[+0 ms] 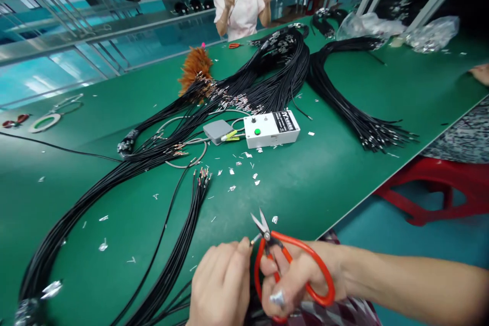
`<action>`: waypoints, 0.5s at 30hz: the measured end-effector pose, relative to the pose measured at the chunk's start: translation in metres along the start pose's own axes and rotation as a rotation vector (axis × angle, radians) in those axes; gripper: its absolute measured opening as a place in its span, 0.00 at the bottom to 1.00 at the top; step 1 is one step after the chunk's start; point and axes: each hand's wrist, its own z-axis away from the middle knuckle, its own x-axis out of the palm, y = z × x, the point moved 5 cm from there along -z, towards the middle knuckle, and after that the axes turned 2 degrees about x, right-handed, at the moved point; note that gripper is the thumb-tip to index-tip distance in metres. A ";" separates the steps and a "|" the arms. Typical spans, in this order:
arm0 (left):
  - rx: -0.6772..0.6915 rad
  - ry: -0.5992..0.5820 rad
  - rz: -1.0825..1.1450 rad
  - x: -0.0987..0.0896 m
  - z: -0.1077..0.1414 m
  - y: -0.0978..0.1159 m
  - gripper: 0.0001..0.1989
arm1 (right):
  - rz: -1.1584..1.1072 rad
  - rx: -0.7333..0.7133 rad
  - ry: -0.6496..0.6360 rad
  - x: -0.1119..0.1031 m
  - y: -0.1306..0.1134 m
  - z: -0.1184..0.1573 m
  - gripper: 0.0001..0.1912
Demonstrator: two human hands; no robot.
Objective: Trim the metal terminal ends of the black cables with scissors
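At the bottom middle, my left hand [223, 280] is closed around a black cable, whose stripped end sticks out by the thumb. Touching distance to its right, my right hand [292, 277] holds red-handled scissors [321, 270], blades slightly apart and pointing up and left, close to the cable end. Something silvery is on a finger of that hand. Left of my hands, a bundle of black cables [187, 229] with stripped ends lies on the green table [298, 183].
A white box [272, 129] with a green button sits mid-table beside a grey block [218, 131]. Behind lie large black cable bundles [282, 61] and brown-orange strands [195, 69]. Foil scraps are scattered about. A person [240, 5] is across the table; a red stool [439, 183] is right.
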 end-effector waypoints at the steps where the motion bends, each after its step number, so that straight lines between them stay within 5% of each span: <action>1: -0.086 0.025 0.045 0.000 -0.003 -0.004 0.11 | 0.026 -0.076 0.032 -0.001 -0.009 0.003 0.22; 4: -0.486 -0.005 0.394 0.006 -0.011 -0.017 0.03 | 0.403 -0.434 0.305 -0.016 -0.057 0.022 0.16; 6: -0.747 -0.021 0.612 0.012 -0.012 -0.020 0.05 | 0.785 -0.630 0.675 -0.031 -0.087 0.038 0.10; 7: -0.853 -0.020 0.695 0.014 -0.011 -0.020 0.07 | 0.945 -0.670 0.844 -0.036 -0.096 0.044 0.08; 9: -1.007 -0.001 0.811 0.017 -0.008 -0.021 0.10 | 1.068 -0.694 0.981 -0.042 -0.099 0.045 0.06; 15: -1.133 -0.087 0.967 0.025 -0.004 -0.027 0.17 | 0.768 -0.681 0.769 -0.024 -0.069 0.023 0.07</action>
